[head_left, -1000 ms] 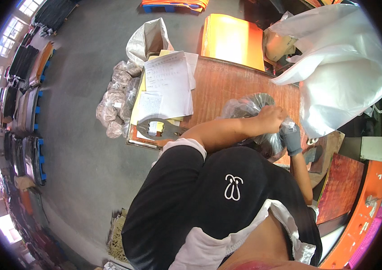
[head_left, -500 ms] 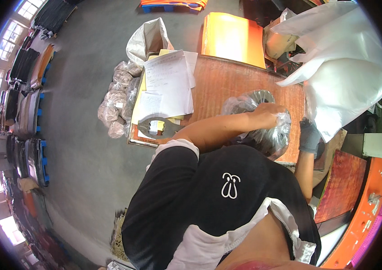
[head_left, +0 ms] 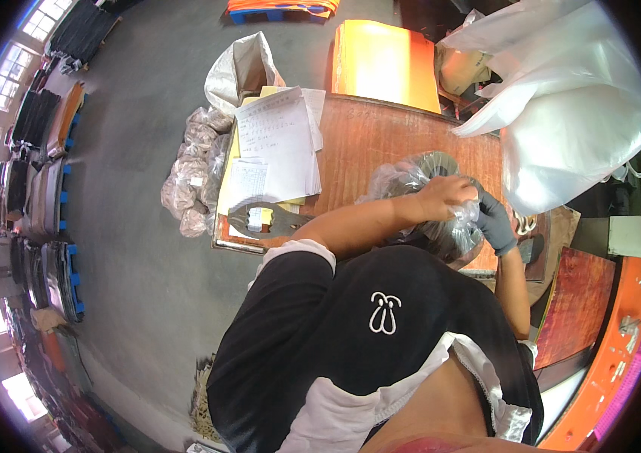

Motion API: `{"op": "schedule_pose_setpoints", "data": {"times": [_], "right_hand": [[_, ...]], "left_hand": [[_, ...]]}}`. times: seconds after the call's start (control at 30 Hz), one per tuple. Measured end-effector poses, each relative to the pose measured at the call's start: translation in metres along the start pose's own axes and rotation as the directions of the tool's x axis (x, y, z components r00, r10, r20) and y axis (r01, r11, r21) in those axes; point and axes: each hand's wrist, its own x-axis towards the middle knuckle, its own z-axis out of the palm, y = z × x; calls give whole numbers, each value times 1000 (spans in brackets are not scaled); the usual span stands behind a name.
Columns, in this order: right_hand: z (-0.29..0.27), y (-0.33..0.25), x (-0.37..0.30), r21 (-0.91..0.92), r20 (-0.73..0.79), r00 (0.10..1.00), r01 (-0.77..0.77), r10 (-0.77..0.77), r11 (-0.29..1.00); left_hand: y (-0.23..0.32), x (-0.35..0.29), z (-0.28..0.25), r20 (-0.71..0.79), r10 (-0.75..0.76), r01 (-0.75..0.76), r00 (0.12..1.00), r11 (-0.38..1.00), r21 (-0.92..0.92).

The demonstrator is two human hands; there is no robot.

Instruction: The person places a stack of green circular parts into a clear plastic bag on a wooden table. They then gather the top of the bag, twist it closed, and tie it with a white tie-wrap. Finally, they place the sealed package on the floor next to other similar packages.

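Note:
On the wooden tabletop, close to my chest, stands a clear plastic bag with dark, shiny contents. My bare left hand is closed around its gathered top. My right hand, in a dark grey glove, meets the left at the bag's neck, its fingers curled in. Whether those fingers pinch the plastic or some small item is hidden. Just right of the glove lie several thin tan loops; their kind is unclear.
Handwritten papers and a dark flat piece lie on the table's left. Filled plastic bags and an open white sack stand beside it. An orange stack is behind; large translucent plastic sheeting hangs right.
My gloved right hand has moved left from beside the sheeting to the bag's neck, uncovering the tan loops. My left hand keeps its hold on the bag.

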Motion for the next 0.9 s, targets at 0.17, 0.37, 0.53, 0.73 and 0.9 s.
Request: {"op": "schedule_pose_setpoints", "data": {"times": [0.17,0.37,0.53,0.73,0.9], "right_hand": [[18,4,6,-114,-136,986,80,-96,990],[23,20,10,-505,-271,927,94,-260,858],[25,39,16,-804,-243,842,103,-482,585],[17,40,10,-103,-344,915,186,-210,977],[16,28,5,-381,-275,931,121,-238,917]], "left_hand": [[-11,-1,1,-15,7,-9,1000,988,-155],[-14,0,0,77,-94,111,993,962,-250],[-9,1,-5,109,-143,157,984,979,-127],[0,3,-1,53,-210,215,976,970,-114],[3,3,0,-29,-164,160,986,981,-107]]}}
